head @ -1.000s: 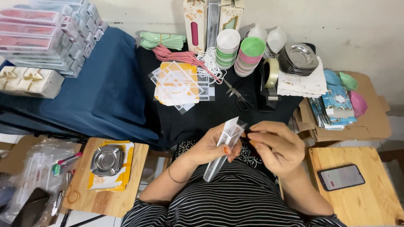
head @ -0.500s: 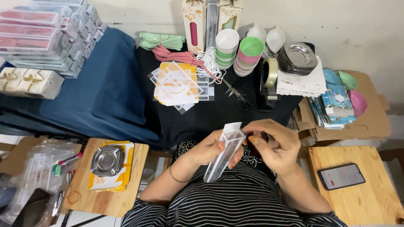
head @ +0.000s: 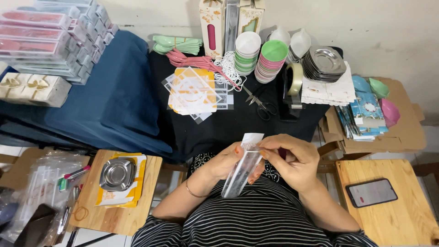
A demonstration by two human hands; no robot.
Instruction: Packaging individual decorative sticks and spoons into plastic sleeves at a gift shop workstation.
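A clear plastic sleeve [head: 241,173] with a white card flap at its top sits between our two hands just above our striped lap, close to the near edge of the black-draped table [head: 219,128]. Our left hand [head: 224,161] is wrapped around the sleeve's side, while our right hand [head: 292,160] pinches at the flap with thumb and forefinger, so both are clamped on the same thin packet. We judge the flap could crease or tear if the pinch pulls harder than the left hand holds, and the slick plastic could slide down into the lap if the grip loosens; whether anything is inside the sleeve we cannot tell. The table ahead is crowded: stencil-like printed sheets [head: 194,91], scissors [head: 259,101], a tape dispenser [head: 292,89], stacked white and green bowls [head: 260,57], a pile of steel dishes [head: 324,64] and pink spoons [head: 192,59]. A careless elbow could, we think, topple the bowl stacks. To the left a blue cloth [head: 109,105] carries boxed sets [head: 50,36]; a wooden stool [head: 114,192] holds a steel dish on a yellow card, and another wooden surface to the right bears a phone [head: 371,192]. A plain pale wall closes the cramped workspace behind.
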